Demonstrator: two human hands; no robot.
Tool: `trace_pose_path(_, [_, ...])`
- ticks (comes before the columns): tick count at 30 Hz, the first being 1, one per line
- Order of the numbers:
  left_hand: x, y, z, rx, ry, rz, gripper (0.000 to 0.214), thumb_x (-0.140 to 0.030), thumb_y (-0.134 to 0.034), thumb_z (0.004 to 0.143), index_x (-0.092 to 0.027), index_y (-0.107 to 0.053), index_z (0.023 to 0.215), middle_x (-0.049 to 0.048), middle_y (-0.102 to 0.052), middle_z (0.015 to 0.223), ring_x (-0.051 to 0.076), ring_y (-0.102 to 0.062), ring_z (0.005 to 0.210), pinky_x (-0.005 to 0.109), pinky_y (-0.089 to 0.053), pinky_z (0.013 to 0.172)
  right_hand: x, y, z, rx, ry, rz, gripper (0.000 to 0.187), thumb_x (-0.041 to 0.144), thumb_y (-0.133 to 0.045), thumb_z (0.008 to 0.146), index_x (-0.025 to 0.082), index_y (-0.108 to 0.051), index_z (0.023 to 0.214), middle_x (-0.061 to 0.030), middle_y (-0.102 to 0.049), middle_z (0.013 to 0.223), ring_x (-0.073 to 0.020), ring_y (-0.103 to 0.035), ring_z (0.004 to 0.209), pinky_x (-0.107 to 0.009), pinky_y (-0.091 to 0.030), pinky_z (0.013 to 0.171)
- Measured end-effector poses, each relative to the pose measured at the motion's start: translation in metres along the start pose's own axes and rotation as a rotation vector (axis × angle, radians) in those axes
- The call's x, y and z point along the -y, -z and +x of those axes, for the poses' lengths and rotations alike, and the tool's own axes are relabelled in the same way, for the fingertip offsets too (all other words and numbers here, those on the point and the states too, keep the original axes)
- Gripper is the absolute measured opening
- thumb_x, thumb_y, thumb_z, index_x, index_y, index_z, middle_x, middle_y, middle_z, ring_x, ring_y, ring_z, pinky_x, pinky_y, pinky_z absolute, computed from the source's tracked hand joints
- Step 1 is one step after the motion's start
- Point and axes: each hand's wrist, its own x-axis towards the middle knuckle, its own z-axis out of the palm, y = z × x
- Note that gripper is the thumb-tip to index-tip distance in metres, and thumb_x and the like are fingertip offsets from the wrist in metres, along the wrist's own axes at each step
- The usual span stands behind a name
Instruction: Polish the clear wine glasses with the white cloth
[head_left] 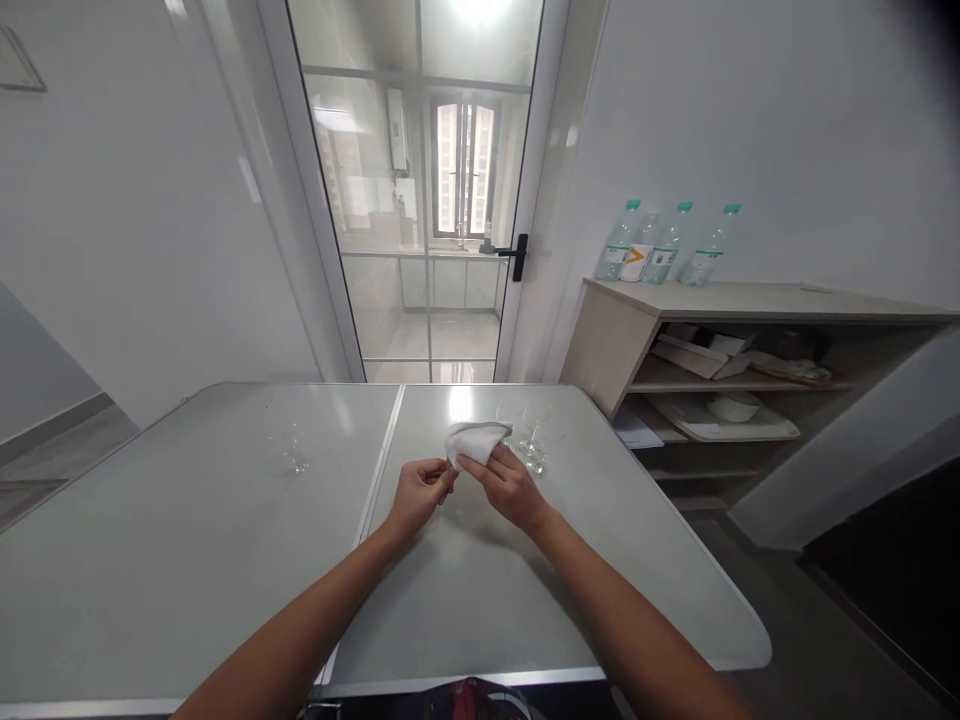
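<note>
Just above the table, my right hand [514,487] is closed on a folded white cloth [477,440], its fingers bent over the right side of it. At the cloth's lower left corner, my left hand [422,490] is closed in a pinch. What lies between its fingertips is too small and hidden to make out. Behind my right hand, clear stemmed glasses [532,455] are on the table, partly covered by the hand and cloth. Another clear glass [296,460] stands farther left, faint against the pale surface.
A pale table [225,560] with a metal-edged seam lies under my arms. Beyond it is a glass door [429,250] with a black handle [519,258]. At right, a shelf unit [750,298] carries several plastic bottles [667,250], with a bowl [733,406] on a lower shelf.
</note>
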Motion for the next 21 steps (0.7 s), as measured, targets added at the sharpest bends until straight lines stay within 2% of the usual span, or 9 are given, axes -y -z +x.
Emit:
trace_pose_path(2, [0.005,0.0,-0.001,0.001,-0.051,0.095,0.046,-0.051,-0.069,0.087,-0.014,-0.061,0.061,-0.0005,-0.055,0.053,0.008,-0.044,0.047,0.022,-0.032,0.048,-0.001,0.005,0.005,0.036,0.122,-0.023,0.048,0.007,-0.042,0.102,0.027,-0.061,0.141,-0.0096,-0.074,0.12,-0.0254,-0.063,0.119,-0.051,-0.048,0.109])
trace_pose_path(4, [0.011,0.0,-0.002,-0.001,-0.164,0.271,0.04,-0.042,-0.069,0.088,-0.014,-0.06,0.06,-0.0006,-0.055,0.052,0.009,-0.046,0.048,0.022,-0.033,0.051,-0.001,0.007,0.009,0.054,0.175,-0.03,0.042,0.009,-0.046,0.102,0.023,-0.063,0.137,-0.0103,-0.074,0.118,-0.0258,-0.062,0.119,-0.053,-0.045,0.112])
trace_pose_path(7, [0.021,0.002,-0.005,0.0,-0.378,0.594,0.03,-0.027,-0.067,0.087,-0.015,-0.059,0.061,-0.0001,-0.059,0.054,0.01,-0.048,0.05,0.023,-0.033,0.054,0.003,0.006,0.012,0.117,0.096,0.03,0.027,0.021,-0.056,0.1,0.02,-0.067,0.125,-0.0106,-0.074,0.104,-0.027,-0.064,0.108,-0.05,-0.048,0.106])
trace_pose_path(10, [0.025,0.005,-0.008,0.013,-0.616,0.847,0.019,-0.02,-0.063,0.089,-0.017,-0.064,0.071,0.0019,-0.064,0.061,0.012,-0.053,0.053,0.025,-0.034,0.055,0.008,0.003,0.012,0.139,-0.19,0.208,0.018,0.027,-0.063,0.095,0.02,-0.07,0.11,-0.0083,-0.073,0.094,-0.0245,-0.065,0.091,-0.04,-0.052,0.088])
trace_pose_path(12, [0.025,0.007,-0.009,0.038,-0.763,0.961,0.012,-0.021,-0.062,0.092,-0.017,-0.068,0.081,0.0032,-0.067,0.065,0.014,-0.057,0.055,0.027,-0.036,0.057,0.008,0.003,0.012,0.163,-0.429,0.374,0.014,0.03,-0.066,0.092,0.02,-0.072,0.1,-0.0047,-0.073,0.088,-0.0211,-0.064,0.081,-0.034,-0.049,0.077])
trace_pose_path(14, [0.023,0.01,-0.008,0.055,-0.846,1.01,0.011,-0.027,-0.063,0.094,-0.018,-0.07,0.091,0.0037,-0.068,0.068,0.016,-0.059,0.057,0.027,-0.038,0.058,0.008,0.004,0.014,0.198,-0.639,0.559,0.017,0.035,-0.067,0.09,0.019,-0.073,0.092,-0.0011,-0.07,0.081,-0.0184,-0.062,0.075,-0.03,-0.045,0.071])
trace_pose_path(18, [0.024,0.012,-0.006,0.032,-0.83,0.963,0.014,-0.032,-0.065,0.096,-0.02,-0.071,0.095,0.0026,-0.069,0.068,0.016,-0.061,0.058,0.028,-0.041,0.059,0.007,0.006,0.017,0.143,-0.924,0.965,0.029,0.045,-0.068,0.087,0.017,-0.073,0.086,0.0005,-0.066,0.078,-0.0167,-0.058,0.074,-0.028,-0.043,0.071])
trace_pose_path(21, [0.026,0.012,-0.005,0.017,-0.776,0.908,0.012,-0.031,-0.068,0.094,-0.02,-0.072,0.095,0.002,-0.071,0.068,0.016,-0.063,0.059,0.027,-0.042,0.06,0.01,0.003,0.018,0.019,-1.096,1.184,0.032,0.048,-0.072,0.082,0.017,-0.069,0.077,0.0021,-0.061,0.07,-0.014,-0.054,0.065,-0.026,-0.041,0.064])
